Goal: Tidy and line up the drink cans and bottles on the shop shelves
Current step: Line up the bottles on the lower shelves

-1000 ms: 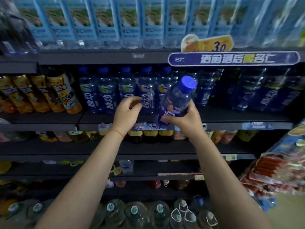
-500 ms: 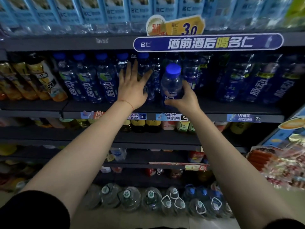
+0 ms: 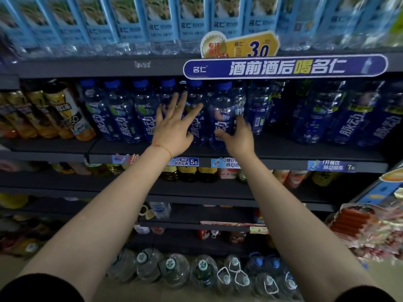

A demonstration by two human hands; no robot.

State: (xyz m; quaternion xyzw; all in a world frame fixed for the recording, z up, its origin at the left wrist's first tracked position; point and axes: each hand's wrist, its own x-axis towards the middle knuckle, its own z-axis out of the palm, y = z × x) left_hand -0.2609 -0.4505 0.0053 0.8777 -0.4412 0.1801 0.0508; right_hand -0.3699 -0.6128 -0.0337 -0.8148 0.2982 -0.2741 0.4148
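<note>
A row of blue-capped, blue-labelled drink bottles (image 3: 122, 118) stands on the dark middle shelf (image 3: 283, 152). My left hand (image 3: 174, 127) lies flat with fingers spread against the fronts of two bottles in that row. Just to its right, one blue bottle (image 3: 222, 105) stands upright on the shelf in line with the others. My right hand (image 3: 238, 138) wraps its lower part, thumb across the front and fingers round the right side. More blue bottles (image 3: 349, 120) fill the shelf further right, partly in shadow.
Orange-and-black bottles (image 3: 63, 112) stand at the left of the same shelf. Light-blue bottles (image 3: 135, 22) fill the shelf above, behind a blue sign strip (image 3: 283, 67). Lower shelves hold small bottles; large water jugs (image 3: 174, 271) sit on the floor. A snack rack (image 3: 359, 225) juts in at right.
My right hand has set the tilted blue bottle upright into the row and slid down to its base. My left hand went from curled to flat and spread against the neighbouring bottles.
</note>
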